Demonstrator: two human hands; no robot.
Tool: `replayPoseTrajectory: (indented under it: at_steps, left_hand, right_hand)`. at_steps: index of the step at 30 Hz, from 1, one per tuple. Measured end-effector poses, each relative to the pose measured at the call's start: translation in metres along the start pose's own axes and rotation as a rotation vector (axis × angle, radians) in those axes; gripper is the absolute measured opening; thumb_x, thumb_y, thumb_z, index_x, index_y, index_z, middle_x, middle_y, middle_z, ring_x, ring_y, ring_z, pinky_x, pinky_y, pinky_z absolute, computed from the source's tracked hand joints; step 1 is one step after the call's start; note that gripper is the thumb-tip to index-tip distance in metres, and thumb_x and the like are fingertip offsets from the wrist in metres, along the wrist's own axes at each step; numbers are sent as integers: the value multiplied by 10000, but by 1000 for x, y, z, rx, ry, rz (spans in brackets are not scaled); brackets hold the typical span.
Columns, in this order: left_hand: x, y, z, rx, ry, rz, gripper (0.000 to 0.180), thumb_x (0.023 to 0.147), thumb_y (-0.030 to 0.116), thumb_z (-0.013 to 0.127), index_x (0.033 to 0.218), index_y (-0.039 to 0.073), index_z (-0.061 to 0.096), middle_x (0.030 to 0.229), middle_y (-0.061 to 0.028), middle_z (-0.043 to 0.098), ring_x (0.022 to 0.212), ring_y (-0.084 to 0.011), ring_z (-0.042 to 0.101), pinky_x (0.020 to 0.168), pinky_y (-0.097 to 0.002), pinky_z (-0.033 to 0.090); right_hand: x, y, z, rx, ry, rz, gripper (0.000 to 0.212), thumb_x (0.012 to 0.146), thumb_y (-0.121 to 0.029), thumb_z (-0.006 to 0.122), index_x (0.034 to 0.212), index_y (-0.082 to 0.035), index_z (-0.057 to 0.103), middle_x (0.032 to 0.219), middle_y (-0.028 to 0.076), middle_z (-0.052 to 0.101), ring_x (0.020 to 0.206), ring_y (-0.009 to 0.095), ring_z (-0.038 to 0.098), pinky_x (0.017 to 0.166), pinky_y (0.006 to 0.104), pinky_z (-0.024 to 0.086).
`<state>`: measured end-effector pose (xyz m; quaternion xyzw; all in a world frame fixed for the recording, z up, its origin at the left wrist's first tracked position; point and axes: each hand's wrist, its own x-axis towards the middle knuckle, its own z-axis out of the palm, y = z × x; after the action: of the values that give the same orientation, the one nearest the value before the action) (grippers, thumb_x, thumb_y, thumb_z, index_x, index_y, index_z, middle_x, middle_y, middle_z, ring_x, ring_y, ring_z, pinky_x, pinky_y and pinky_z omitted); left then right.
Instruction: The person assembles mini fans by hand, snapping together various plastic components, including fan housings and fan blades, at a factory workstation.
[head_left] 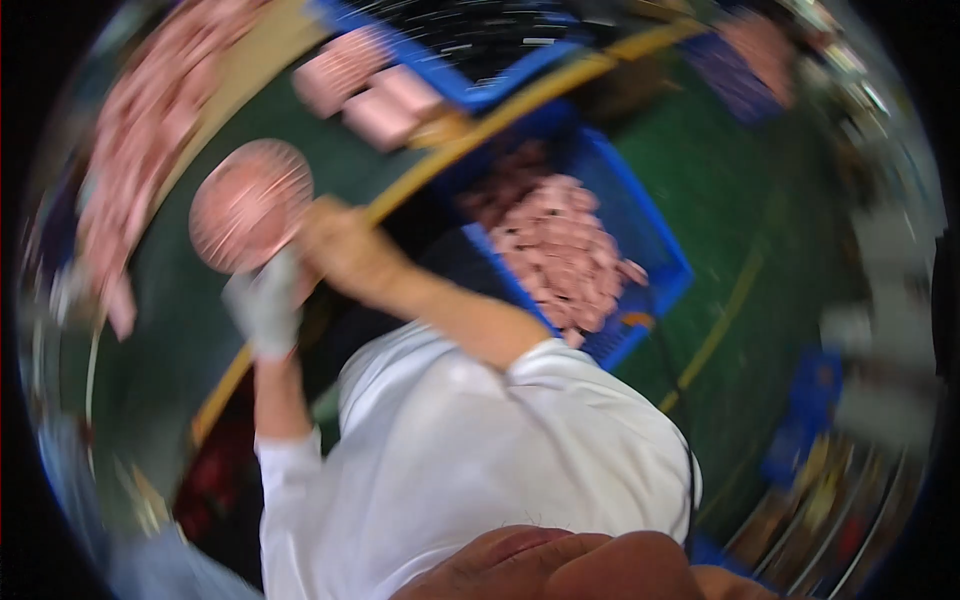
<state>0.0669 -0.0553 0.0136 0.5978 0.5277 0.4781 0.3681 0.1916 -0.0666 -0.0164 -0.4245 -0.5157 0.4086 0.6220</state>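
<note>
A round pink piece (252, 205), streaked by motion, is held over the green tabletop (185, 290). My left hand (265, 305), in a pale glove, grips its lower edge with the fingers closed around it. My right hand (345, 250) is bare and comes in from the right, against the piece's lower right edge. Its fingers look curled together, but blur hides what is in them. Several pink rounded blocks (392, 110) rest on the table just beyond my hands.
A long heap of pink pieces (150, 120) lies along the far left. Beyond the blocks stands a blue crate (478, 98) with a dark inside. Below the yellow table edge (420, 175), to my right, another blue crate (650, 225) holds many small pink pieces (560, 250).
</note>
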Motion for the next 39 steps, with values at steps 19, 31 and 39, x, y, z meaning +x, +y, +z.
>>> replayPoseTrajectory:
  at_steps: [19, 31, 39]
  left_hand:
    - [-13, 7, 5, -558, -478, -360, 548, 997, 466, 246, 904, 29, 563, 649, -65, 583, 509, -147, 558, 466, -258, 452]
    - [-13, -11, 5, -758, -871, -380, 687, 919, 622, 320, 1115, -5, 521, 835, -121, 636, 650, -171, 613, 626, -278, 508]
    - [-4, 12, 19, 503, 80, 603, 438, 613, 317, 786, 967, 97, 651, 862, -61, 646, 736, -282, 636, 628, -356, 521]
  right_hand:
    - [3, -10, -5, 500, -88, 320, 349, 814, -230, 646, 1060, 7, 575, 845, 103, 606, 617, 118, 533, 527, 260, 439]
    - [29, 21, -23, 579, -356, -123, 929, 639, -743, 640, 1108, 56, 574, 1094, 178, 586, 1042, 260, 565, 885, 389, 474]
    - [43, 28, -5, 963, -489, -178, 767, 702, -651, 668, 1233, -114, 535, 1212, 240, 537, 1154, 368, 513, 985, 479, 422]
